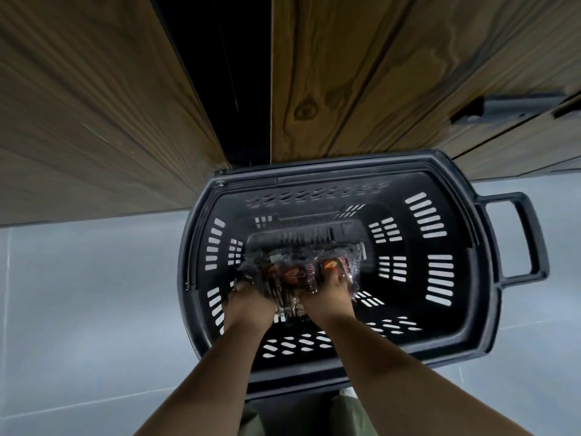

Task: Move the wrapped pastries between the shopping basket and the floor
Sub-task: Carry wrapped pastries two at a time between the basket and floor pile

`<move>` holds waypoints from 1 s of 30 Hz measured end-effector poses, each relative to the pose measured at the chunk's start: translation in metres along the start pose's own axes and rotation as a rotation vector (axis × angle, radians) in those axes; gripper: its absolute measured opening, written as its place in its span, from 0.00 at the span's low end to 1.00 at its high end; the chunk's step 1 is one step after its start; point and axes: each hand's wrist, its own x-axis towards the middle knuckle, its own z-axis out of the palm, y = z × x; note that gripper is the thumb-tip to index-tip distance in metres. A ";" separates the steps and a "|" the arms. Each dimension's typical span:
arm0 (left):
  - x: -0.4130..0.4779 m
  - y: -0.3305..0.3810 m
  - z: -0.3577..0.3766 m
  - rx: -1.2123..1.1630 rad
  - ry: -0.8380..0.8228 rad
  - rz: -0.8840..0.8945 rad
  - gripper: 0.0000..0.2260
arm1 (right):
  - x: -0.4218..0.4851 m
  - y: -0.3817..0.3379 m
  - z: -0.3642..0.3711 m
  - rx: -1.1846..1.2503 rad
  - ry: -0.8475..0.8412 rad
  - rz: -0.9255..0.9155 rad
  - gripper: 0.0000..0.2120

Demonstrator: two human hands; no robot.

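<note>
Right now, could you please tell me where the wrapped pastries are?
In the head view, the wrapped pastries are inside the shopping basket, near frame centre, held by the left hand and right hand from either side.

The one head-worn camera looks steeply down, from close above, into the shopping basket (314, 377); floor (94, 294) lies left, wooden panels (345, 73) far.

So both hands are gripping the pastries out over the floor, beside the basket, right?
Not quite. The left hand and right hand grip the pastries inside the basket, not over the floor beside it; the head view shows this.
</note>
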 end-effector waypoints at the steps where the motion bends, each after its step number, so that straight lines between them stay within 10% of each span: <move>1: -0.004 0.001 -0.006 -0.031 0.049 0.022 0.19 | -0.006 -0.004 -0.005 0.056 0.020 -0.009 0.40; 11: -0.115 0.052 -0.119 -0.272 0.295 0.389 0.15 | -0.119 -0.057 -0.096 0.269 0.191 -0.293 0.19; 30: -0.453 0.058 -0.352 -0.326 0.510 0.642 0.06 | -0.459 -0.131 -0.300 0.239 0.181 -0.824 0.13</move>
